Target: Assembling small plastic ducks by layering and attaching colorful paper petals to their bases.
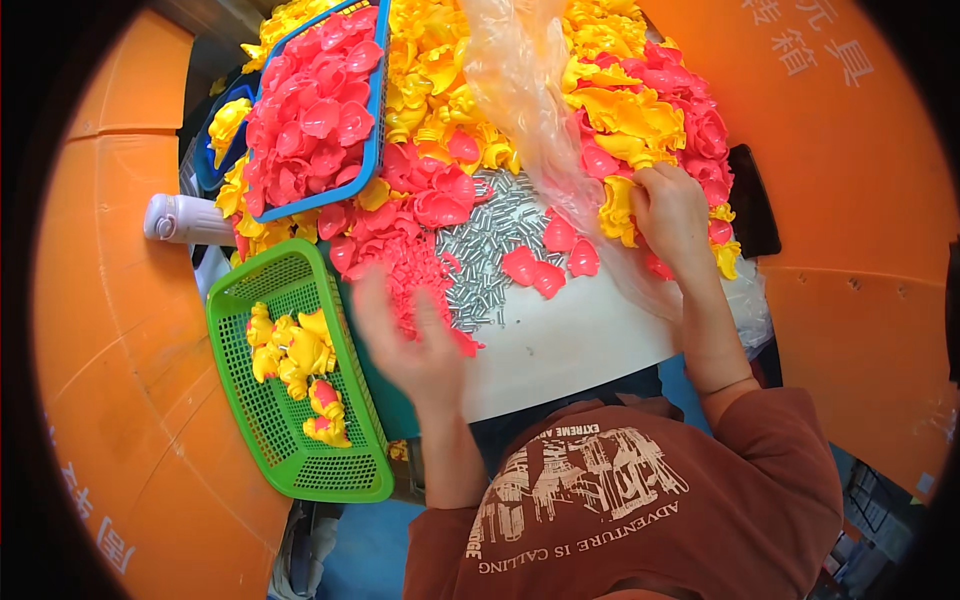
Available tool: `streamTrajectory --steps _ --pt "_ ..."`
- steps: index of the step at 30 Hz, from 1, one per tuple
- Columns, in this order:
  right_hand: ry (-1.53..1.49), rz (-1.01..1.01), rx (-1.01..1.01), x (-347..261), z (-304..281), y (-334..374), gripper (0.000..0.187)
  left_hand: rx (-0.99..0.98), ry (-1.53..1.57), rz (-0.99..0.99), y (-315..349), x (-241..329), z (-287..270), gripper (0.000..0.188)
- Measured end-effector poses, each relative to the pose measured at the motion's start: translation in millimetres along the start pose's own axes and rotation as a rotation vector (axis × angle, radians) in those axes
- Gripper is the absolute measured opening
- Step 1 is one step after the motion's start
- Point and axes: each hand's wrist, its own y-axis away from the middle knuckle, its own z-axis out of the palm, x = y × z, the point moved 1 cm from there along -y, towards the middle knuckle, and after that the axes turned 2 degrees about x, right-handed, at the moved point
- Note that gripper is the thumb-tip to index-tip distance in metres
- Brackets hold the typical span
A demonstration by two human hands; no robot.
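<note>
My right hand is closed on a yellow plastic shell at the right of the white work surface, beside a heap of yellow and red shells. My left hand is blurred by motion over the pile of small red parts; its thumb and fingers look apart, and nothing shows between them. Many silver metal pins lie in a heap between my hands. Several red cup-like shells rest loose near the pins.
A green basket on the left holds several yellow-and-red figures. Behind it, a blue-rimmed basket is full of red shells. Clear plastic film drapes over the yellow heap. A pale flask lies at far left; orange panels flank both sides.
</note>
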Motion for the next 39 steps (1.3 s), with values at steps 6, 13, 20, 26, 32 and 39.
streamTrajectory --steps 6,13,20,26,32,39 --pt "-1.067 0.253 -0.14 -71.3 -7.4 11.8 0.009 -0.346 1.057 -0.589 37.9 26.0 53.6 0.046" --pt "-0.914 -0.131 -0.15 -91.6 30.1 -10.6 0.012 -0.083 0.84 -0.764 26.2 -20.0 29.0 0.029" --pt "-0.311 -0.243 -0.452 -107.1 45.0 -16.2 0.011 -0.132 0.784 -0.775 27.5 -25.3 21.1 0.019" --pt "-0.698 -0.107 -0.356 -110.0 29.9 -24.3 0.008 -0.243 0.799 -0.782 23.1 -18.9 24.4 0.019" --pt "-1.437 -0.123 -0.45 -127.2 5.7 -11.6 0.015 -0.253 0.811 -0.716 22.6 -10.1 27.5 0.017" --pt "-1.517 -0.224 -0.295 -125.2 6.5 -4.9 0.022 -0.224 0.858 -0.65 18.0 7.6 27.7 0.011"
